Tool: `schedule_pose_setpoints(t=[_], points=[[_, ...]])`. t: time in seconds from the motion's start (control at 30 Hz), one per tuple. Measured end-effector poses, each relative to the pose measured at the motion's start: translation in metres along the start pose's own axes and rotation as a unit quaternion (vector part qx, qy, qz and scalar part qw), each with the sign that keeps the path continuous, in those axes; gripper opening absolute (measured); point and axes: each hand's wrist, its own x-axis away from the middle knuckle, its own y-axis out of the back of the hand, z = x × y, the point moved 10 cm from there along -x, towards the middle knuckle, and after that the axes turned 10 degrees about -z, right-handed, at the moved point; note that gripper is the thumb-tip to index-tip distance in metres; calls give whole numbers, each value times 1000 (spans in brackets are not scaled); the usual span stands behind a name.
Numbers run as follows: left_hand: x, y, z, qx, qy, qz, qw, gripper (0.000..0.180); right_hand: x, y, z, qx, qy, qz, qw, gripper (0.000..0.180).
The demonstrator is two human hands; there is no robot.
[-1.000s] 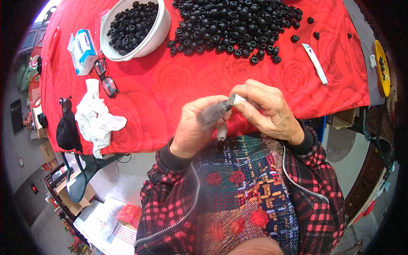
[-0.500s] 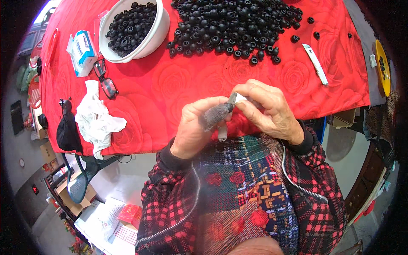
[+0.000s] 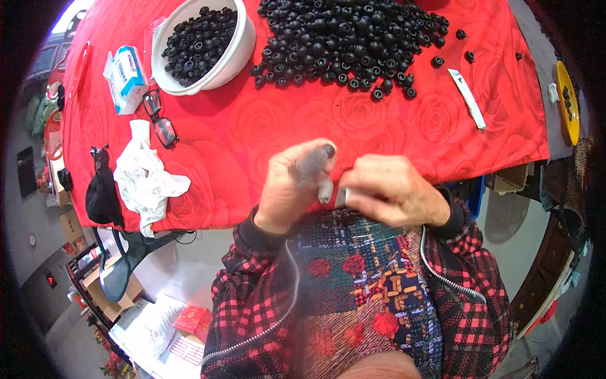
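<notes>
My left hand is closed above the near edge of the red tablecloth. It pinches a small round black part between fingertips that wear dirty grey coverings. To its right, my right hand is curled and slightly blurred by motion. A small thin blade with a whitish wrapping sticks out from its fingertips, apart from the black part. Farther off lies a big heap of similar black round parts, many showing a hole. More of them fill a white bowl to its left.
On the left are a blue-and-white tissue box, black-framed glasses, a crumpled white cloth and a black item with straps. A flat white packet lies at right. Beyond the table's right edge is a yellow dish.
My right hand has drawn the blade away from the black part, down and to the right. My left hand has tilted the part upward.
</notes>
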Motion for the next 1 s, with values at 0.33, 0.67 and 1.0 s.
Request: schedule_pose_setpoints(t=[0.33, 0.67, 1.0], points=[[13, -36, 21, 136, 126, 112, 976, 26, -14, 30, 23, 126, 117, -199, 965, 35], [16, -21, 42, 124, 174, 32, 976, 25, -1, 29, 40, 139, 181, -237, 944, 38], [26, -13, -11, 11, -112, -21, 993, 22, -4, 28, 25, 23, 50, -183, 982, 27]])
